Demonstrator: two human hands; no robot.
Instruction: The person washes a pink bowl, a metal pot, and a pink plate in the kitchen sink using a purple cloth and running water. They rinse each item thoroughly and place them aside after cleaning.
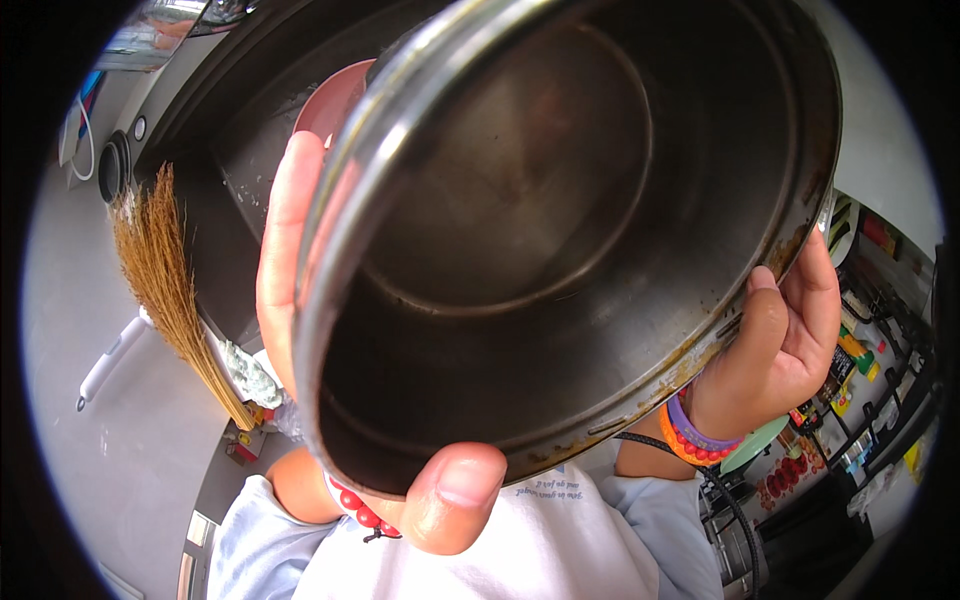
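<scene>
A large round metal pot or basin [517,360] fills the middle of the head view, tilted so that its dark inside shows, with a ring in the bottom and brown stains along the rim. At the left, my left hand [285,255] grips it, the thumb over the near rim and the fingers along the outer wall. My right hand [787,330] holds the rim at the right between thumb and fingers. Behind the pot, a pink bowl [328,101] stands partly hidden in a dark sink [247,157].
A straw whisk [169,277] lies across the sink's left edge. Beside it on the grey counter [67,300] are a white-handled tool [112,360] and a crumpled cloth [249,375]. A round black drain part [114,166] lies farther back. Bottles and packets crowd a rack at the right.
</scene>
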